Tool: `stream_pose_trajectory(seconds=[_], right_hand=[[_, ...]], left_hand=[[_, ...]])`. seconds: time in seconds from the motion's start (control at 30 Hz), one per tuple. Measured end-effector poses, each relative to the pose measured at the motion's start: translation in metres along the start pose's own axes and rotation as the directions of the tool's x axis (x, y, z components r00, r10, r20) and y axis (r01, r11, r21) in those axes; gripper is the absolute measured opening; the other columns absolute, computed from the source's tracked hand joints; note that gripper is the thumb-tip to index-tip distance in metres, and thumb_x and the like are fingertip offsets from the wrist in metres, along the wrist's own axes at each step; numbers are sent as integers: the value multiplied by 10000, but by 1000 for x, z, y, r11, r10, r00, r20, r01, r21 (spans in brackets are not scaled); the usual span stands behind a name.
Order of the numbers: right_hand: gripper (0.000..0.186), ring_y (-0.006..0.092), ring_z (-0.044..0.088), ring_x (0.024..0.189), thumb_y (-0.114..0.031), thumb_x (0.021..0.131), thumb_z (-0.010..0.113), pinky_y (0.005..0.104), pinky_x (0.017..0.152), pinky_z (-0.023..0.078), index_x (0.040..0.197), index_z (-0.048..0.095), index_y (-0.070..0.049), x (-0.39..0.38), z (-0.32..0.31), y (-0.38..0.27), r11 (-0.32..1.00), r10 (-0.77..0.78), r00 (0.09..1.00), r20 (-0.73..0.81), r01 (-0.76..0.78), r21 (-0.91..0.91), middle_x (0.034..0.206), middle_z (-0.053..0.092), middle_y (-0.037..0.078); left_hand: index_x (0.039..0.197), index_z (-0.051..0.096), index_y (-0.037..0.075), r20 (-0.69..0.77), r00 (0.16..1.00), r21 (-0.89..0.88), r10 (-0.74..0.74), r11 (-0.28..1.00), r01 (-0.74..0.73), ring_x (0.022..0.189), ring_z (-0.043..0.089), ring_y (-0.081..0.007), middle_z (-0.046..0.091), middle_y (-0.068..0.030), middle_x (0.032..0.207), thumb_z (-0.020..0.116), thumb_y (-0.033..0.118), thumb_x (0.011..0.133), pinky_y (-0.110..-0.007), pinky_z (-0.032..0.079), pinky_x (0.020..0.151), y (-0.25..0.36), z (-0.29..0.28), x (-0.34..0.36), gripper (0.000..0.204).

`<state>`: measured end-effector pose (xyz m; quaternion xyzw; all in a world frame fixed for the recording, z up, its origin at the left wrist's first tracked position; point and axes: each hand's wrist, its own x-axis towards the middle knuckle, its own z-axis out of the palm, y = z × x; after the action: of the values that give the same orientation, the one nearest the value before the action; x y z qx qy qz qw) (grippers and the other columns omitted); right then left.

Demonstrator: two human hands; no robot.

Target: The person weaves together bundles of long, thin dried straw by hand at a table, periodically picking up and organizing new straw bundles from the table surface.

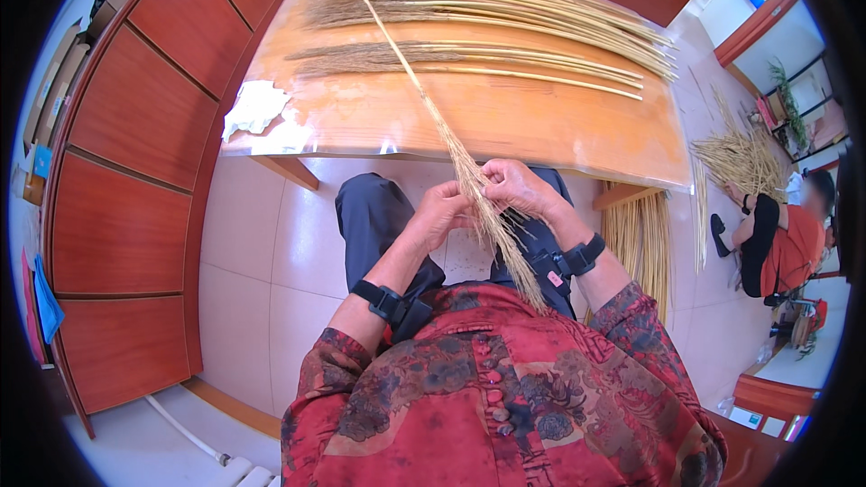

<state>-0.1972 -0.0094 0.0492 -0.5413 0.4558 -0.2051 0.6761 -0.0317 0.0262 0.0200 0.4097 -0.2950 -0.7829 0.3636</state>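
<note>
A long dried broomcorn stalk [401, 61] slants from the far side of the table down into my lap, its bushy head [492, 219] pointing toward me. My left hand [442, 211] is closed on the left side of the head, fingertips among the fine strands. On the other side, my right hand [518, 188] pinches strands near where the head meets the stem. Both hands are just beyond the table's near edge, above my knees. The fingertips are partly hidden by the strands.
On the wooden table [379, 126] lie a large bundle of stalks [505, 13], a smaller one [505, 63] and crumpled white paper [257, 108]. More stalks [636, 234] stand below its right end. At right, a seated person [785, 243] is beside a straw pile [740, 160]. Red cabinets [131, 144] line the left.
</note>
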Motion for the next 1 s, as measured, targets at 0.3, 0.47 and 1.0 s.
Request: stream_pose_trajectory(seconds=[0.3, 0.47, 1.0], right_hand=[[185, 93, 536, 597, -114, 699, 593, 220, 524, 463, 830, 554, 12, 0, -3, 11, 997, 51, 998, -39, -53, -64, 690, 553, 34], [123, 82, 524, 544, -99, 731, 554, 193, 473, 444, 806, 549, -2, -2, 2, 3, 993, 114, 989, -92, -112, 23, 629, 536, 23], [145, 97, 533, 620, -137, 782, 525, 221, 545, 473, 866, 525, -20, 6, -5, -1, 995, 32, 997, -77, -24, 99, 740, 552, 39]], left_hand=[[937, 539, 34, 5, 1000, -49, -27, 998, 27, 700, 590, -165, 589, -64, 820, 495, 91, 809, -353, 507, 664, -3, -9, 5, 147], [937, 534, 45, 19, 999, -112, -31, 993, 32, 692, 590, -163, 591, -60, 825, 488, 93, 813, -336, 506, 637, -5, -14, 7, 141], [932, 557, 51, 69, 998, 67, -3, 998, -1, 711, 557, -113, 572, -13, 787, 557, 129, 807, -288, 487, 642, 2, -5, 0, 147]])
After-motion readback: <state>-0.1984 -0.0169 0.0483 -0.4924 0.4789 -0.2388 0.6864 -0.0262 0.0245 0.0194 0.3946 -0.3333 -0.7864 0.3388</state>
